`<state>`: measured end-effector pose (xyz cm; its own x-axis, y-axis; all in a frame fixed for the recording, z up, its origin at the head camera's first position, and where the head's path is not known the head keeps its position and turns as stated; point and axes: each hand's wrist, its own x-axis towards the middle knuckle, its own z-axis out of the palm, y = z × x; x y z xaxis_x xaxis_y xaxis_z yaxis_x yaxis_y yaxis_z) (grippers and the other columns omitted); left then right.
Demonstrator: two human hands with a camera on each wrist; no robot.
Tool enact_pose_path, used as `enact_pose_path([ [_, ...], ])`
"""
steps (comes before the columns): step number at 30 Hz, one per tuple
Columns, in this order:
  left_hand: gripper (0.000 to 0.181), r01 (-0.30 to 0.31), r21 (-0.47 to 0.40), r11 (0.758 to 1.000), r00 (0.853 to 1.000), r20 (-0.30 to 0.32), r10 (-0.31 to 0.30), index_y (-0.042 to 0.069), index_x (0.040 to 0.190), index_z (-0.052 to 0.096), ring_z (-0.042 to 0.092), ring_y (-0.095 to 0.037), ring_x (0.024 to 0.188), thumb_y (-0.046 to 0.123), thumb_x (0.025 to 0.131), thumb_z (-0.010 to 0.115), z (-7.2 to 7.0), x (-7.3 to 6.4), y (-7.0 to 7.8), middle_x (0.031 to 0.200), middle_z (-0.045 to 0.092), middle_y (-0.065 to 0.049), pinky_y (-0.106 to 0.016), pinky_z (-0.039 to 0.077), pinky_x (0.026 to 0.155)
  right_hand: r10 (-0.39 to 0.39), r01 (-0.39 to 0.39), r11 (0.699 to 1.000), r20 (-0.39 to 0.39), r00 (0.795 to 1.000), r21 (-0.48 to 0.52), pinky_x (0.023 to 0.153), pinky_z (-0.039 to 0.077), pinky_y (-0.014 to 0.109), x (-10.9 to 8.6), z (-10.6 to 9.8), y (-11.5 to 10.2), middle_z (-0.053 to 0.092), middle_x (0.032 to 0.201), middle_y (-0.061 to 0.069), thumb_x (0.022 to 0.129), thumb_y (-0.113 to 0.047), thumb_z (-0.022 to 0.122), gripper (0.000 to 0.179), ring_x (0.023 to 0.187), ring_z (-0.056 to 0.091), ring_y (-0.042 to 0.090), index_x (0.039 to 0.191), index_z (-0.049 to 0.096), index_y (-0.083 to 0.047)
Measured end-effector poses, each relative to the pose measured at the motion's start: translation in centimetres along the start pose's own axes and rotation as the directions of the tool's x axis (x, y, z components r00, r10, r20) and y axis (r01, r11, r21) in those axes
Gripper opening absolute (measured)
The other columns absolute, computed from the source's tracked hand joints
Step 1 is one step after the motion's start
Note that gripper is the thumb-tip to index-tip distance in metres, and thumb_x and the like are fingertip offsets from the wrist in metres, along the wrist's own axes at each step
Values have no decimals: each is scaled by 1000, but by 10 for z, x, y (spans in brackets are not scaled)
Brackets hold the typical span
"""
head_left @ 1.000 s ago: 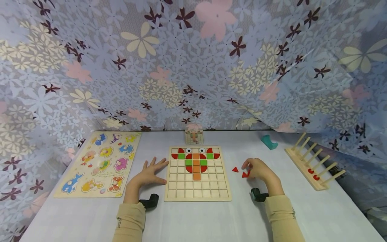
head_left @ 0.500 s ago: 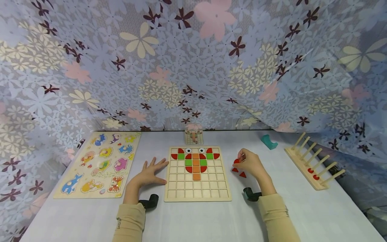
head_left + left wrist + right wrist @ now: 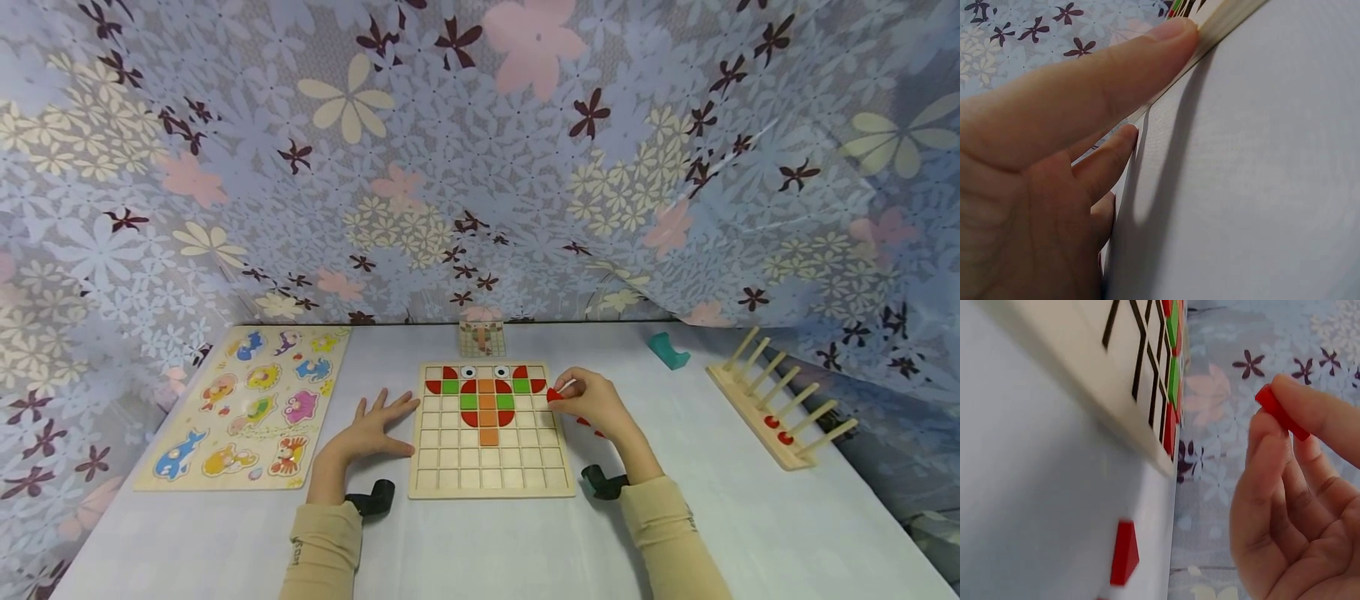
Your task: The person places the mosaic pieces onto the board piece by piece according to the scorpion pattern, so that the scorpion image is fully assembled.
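Observation:
A wooden grid board lies in the middle of the table, with red, green and orange pieces and two eye pieces set in its upper cells. My right hand is at the board's right edge, pinching a small red piece between thumb and fingertips. Its exact outline is partly covered by the fingers. On the table below that hand lie red triangles, one red triangle showing in the right wrist view. My left hand rests with spread fingers against the board's left edge, its thumb touching the rim.
At left lies a sea-animal puzzle board. A small pattern card stands behind the grid board. To the right are a teal curved block and a wooden peg rack with red beads. A flowered cloth hangs behind.
My right hand has picked up a red piece from the right of the board and carried it left to the board's edge. The left hand stays in place.

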<state>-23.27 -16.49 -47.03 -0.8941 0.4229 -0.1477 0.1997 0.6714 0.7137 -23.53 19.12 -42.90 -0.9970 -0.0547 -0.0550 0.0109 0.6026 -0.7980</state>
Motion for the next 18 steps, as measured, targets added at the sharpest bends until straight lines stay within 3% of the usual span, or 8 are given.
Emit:
enact_pose_path([
  [7, 84, -3, 4, 1000, 1000, 2, 3, 9, 141, 39, -4, -41, 139, 26, 68, 78, 0, 1, -1, 151, 23, -14, -58, -14, 107, -82, 78, 996, 92, 992, 48, 65, 50, 31, 1, 19, -7, 62, 84, 6, 77, -8, 73, 16, 76, 55, 19, 91, 68, -5],
  [18, 84, -9, 16, 1000, 1000, -1, 9, 8, 140, 39, -4, -41, 139, 26, 68, 78, 1, 0, 0, 151, 23, -14, -57, -15, 107, -97, 115, 992, 277, 956, -49, 59, 44, 25, -11, 58, -30, 59, 73, -1, 76, -6, 73, 6, 69, 51, 14, 81, 70, -8],
])
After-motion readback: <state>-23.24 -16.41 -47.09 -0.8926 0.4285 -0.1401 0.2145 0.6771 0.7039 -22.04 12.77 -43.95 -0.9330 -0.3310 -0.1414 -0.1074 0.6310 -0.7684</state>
